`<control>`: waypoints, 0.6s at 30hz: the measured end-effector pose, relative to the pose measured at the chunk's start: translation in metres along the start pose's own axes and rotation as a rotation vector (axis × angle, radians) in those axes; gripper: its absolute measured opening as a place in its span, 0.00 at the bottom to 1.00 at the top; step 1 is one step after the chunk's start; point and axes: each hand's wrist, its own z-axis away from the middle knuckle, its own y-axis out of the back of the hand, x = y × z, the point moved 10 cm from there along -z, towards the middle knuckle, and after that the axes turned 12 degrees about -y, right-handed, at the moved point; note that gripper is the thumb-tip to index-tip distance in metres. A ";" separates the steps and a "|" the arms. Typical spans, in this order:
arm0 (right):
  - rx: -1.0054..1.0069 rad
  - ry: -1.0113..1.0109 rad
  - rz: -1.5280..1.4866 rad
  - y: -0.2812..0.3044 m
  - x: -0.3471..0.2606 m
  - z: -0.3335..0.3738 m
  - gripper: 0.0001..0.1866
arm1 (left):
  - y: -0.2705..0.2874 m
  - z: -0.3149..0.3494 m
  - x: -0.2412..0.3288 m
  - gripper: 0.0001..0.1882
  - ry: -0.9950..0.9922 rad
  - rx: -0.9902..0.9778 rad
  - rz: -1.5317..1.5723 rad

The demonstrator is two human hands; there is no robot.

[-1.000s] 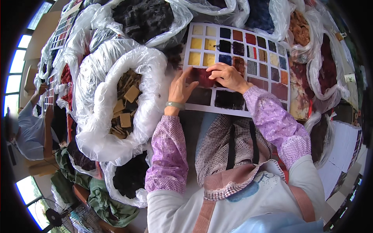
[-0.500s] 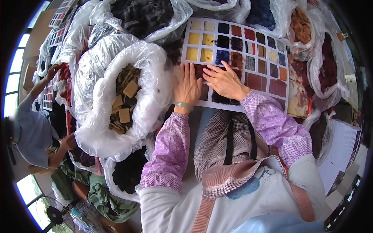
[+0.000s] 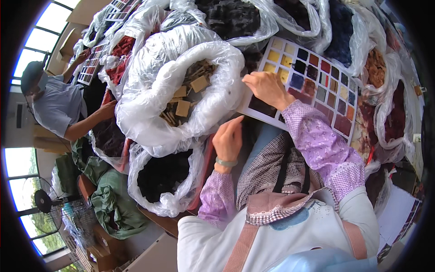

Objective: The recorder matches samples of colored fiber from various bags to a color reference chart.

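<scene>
A white sample card (image 3: 273, 121) with rows of coloured fuzzy swatches lies in front of me, its near edge above my lap. Over the card's left part is my right hand (image 3: 272, 90), its fingers curled and the thumb side pinched together. My left hand (image 3: 228, 141) is off the card, just beside its near left corner. The fingers of that hand are bunched together too. Whether either hand holds some small piece I cannot make out. Part of the card's left side is hidden behind my right hand.
Left of the card stands a white plastic bag (image 3: 149, 86) with tan square pieces (image 3: 198, 84) inside. Nearer is a bag of black pieces (image 3: 165, 177). More bags line the far side, one with dark blue pieces (image 3: 340, 36). A co-worker (image 3: 59, 99) works at far left.
Both hands have left their flat position on the card. My left hand has drawn back toward me, and my right hand has curled its fingers. The view has turned leftward.
</scene>
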 end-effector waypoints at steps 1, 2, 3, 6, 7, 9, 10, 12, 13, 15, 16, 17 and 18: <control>-0.010 0.059 0.004 -0.014 -0.025 -0.013 0.04 | 0.040 0.025 -0.023 0.11 0.118 0.133 -0.085; 0.006 0.132 -0.022 -0.025 -0.056 -0.025 0.04 | 0.085 0.053 -0.045 0.10 0.289 0.251 -0.206; 0.032 0.205 -0.037 -0.041 -0.076 -0.037 0.04 | 0.119 0.083 -0.067 0.10 0.452 0.286 -0.284; 0.052 0.183 0.032 -0.082 -0.068 -0.051 0.09 | 0.152 0.135 -0.119 0.19 0.545 0.076 -0.628; -0.095 0.141 0.150 -0.109 -0.062 -0.054 0.12 | 0.148 0.156 -0.140 0.28 0.553 -0.067 -0.707; -0.095 0.094 0.068 -0.131 -0.075 -0.053 0.11 | 0.143 0.211 -0.176 0.31 0.731 -0.405 -0.670; -0.118 -0.007 0.034 -0.119 -0.054 -0.057 0.11 | 0.111 0.224 -0.190 0.29 0.797 -0.623 -0.576; -0.116 -0.025 -0.032 -0.116 -0.042 -0.057 0.10 | 0.107 0.222 -0.190 0.26 0.808 -0.501 -0.571; -0.141 -0.033 -0.083 -0.116 -0.037 -0.059 0.10 | 0.113 0.217 -0.190 0.22 0.809 -0.375 -0.571; -0.119 -0.036 -0.168 -0.107 -0.028 -0.060 0.10 | 0.112 0.215 -0.196 0.20 0.851 -0.343 -0.504; -0.113 -0.050 -0.158 -0.104 -0.023 -0.060 0.10 | 0.112 0.215 -0.201 0.18 0.894 -0.305 -0.446; -0.041 -0.121 -0.275 -0.091 -0.015 -0.060 0.11 | 0.111 0.205 -0.197 0.18 0.822 -0.258 -0.419; 0.038 -0.192 -0.390 -0.080 -0.004 -0.061 0.11 | 0.107 0.201 -0.196 0.18 0.804 -0.278 -0.408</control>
